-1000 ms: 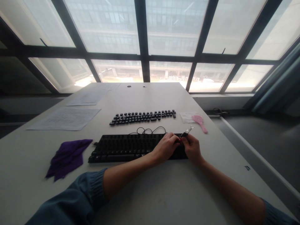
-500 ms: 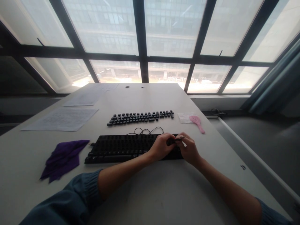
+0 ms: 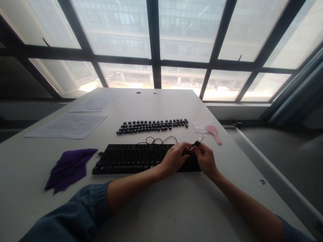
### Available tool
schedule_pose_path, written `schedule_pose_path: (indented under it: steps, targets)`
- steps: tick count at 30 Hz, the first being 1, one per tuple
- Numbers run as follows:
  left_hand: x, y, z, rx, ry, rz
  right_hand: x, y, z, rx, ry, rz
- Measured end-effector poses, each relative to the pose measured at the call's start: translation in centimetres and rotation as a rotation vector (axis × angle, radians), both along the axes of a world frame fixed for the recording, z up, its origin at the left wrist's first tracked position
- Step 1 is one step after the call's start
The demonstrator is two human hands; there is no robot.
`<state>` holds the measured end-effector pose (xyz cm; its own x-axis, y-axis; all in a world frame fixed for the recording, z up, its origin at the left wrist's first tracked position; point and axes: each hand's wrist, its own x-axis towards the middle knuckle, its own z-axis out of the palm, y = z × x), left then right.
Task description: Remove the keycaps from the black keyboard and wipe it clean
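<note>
A black keyboard lies across the table in front of me, most of its keycaps off, with keycaps still on the nearest rows. Over its right end, my right hand is closed on a keycap puller, a small black grip whose thin wire prongs point up and away from me. My left hand meets it from the left, fingers curled and pinched close to the right fingertips; what they hold, if anything, is hidden. Behind the keyboard, loose black keycaps stand in rows on the white table.
A purple cloth lies left of the keyboard. Printed sheets lie further left. At the right, a pink hairbrush rests by a clear plastic bag. A thin black cable loops behind the keyboard.
The keycap puller has turned in my right hand, so its wire prongs now show, pointing up and away. My left fingers stay close beside it. The view has shifted slightly.
</note>
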<state>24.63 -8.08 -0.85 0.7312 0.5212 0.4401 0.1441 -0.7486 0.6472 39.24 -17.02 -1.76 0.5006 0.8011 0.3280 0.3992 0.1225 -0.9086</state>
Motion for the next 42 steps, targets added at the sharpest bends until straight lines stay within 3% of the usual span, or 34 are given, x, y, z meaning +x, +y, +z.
schedule_pose_path:
  steps: [6, 9, 11, 15, 19, 24, 29, 36, 42]
  targets:
    - [-0.4, -0.6, 1.3, 0.279, 0.136, -0.045, 0.2, 0.0, 0.5, 0.014, 0.027, -0.042]
    - [-0.5, -0.8, 1.8, 0.337, 0.148, -0.05, 0.1, -0.1, 0.7, 0.013, 0.005, -0.037]
    - [-0.5, -1.0, 1.9, 0.283, 0.142, -0.048, 0.0, -0.2, 0.7, 0.006, -0.017, -0.035]
    - [-0.5, -0.4, 2.6, 0.018, 0.069, -0.094, -0.1, -0.3, 0.8, 0.011, -0.035, -0.04]
    - [-0.1, 3.4, 4.4, -0.04, 0.068, -0.049, 0.2, -0.3, 0.7, 0.017, 0.021, -0.026]
    - [2.2, 11.5, 5.9, 0.245, 0.372, 0.244, 0.2, -0.3, 0.7, 0.034, 0.045, -0.009]
    - [4.3, 15.4, 5.1, 0.379, 0.581, 0.239, 0.4, -0.2, 0.7, 0.037, 0.048, 0.006]
    - [5.2, 15.6, 3.4, 0.447, 0.686, 0.238, 0.7, -0.2, 0.7, 0.032, 0.034, 0.012]
    - [4.9, 15.4, 3.5, 0.466, 0.672, 0.257, 0.6, -0.4, 0.9, 0.02, 0.026, 0.012]
